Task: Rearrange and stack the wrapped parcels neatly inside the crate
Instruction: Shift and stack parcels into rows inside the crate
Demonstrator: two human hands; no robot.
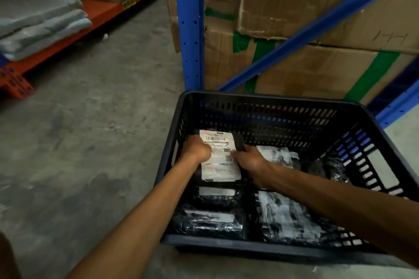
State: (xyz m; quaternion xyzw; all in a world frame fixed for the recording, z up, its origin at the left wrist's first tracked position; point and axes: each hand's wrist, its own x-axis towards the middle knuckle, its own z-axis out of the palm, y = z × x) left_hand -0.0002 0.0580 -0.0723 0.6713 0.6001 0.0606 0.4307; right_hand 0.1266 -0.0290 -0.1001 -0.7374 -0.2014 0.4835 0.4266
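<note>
Hands are working inside the black crate (260, 97), both gripping one labelled parcel (221, 158) against the crate's left wall: the left hand (196, 149) is clasping its left edge, the right hand (249, 161) its right edge. It is lying over other wrapped parcels (213, 217) toward the crate's near wall. Judging by this, the stacking step is under way; next the parcel needs squaring on the pile and letting go.

Both arms reach forward, hands close together.
My left hand (196, 149) and right hand (249, 161) curl, fingertips nearly meeting.
</note>
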